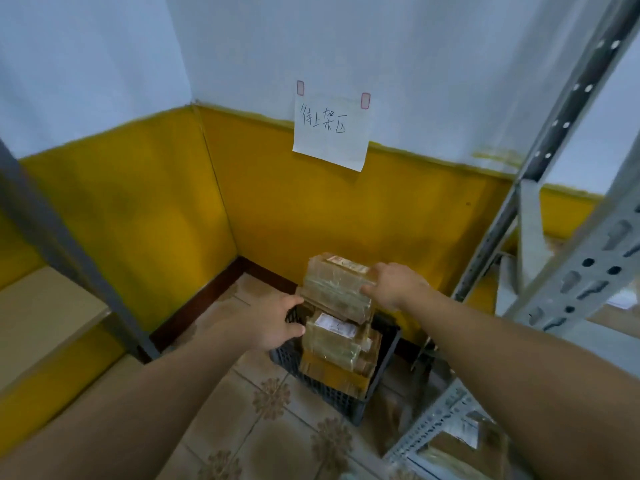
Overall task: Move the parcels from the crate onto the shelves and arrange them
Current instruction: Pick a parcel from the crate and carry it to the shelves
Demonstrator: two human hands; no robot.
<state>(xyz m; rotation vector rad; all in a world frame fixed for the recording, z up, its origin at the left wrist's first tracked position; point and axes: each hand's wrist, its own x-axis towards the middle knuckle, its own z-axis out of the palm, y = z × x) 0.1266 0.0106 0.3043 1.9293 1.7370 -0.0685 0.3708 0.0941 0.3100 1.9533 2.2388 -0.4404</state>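
**Fingers [379, 270] on the top parcel [337, 289], and the crate [318, 386] is far from emptied**

The right hand [394, 285] has its fingers draped over the right end of the top parcel and its thumb against the near face. That reads as a firm hold. The left hand [277, 323] is at the crate's left rim with its fingers spread wide and gripping nothing. Its forefinger tip is right at the parcel's left end, though touching or just short is too close to call.

The top parcel lies on the stack, clear above the crate's rim. Under it sits a labelled parcel [332, 337] with a white slip on top, and more taped brown bundles fill the crate below that.

Low down to the right of the crate, a shelved parcel [457, 441] already rests on the metal shelving [588, 268]. So a start looks to have been made, but the bulk of the load is still to go up, and any arranging comes after that.

The crate stands on a tiled floor [287, 445] with brown flower motifs, pushed close to a corner. The wall [311, 209] behind the crate is yellow low down and pale above. A handwritten paper sign [329, 133] is taped straight above the crate. Left of the crate rise a grey post [65, 244] and a tan board [45, 306].
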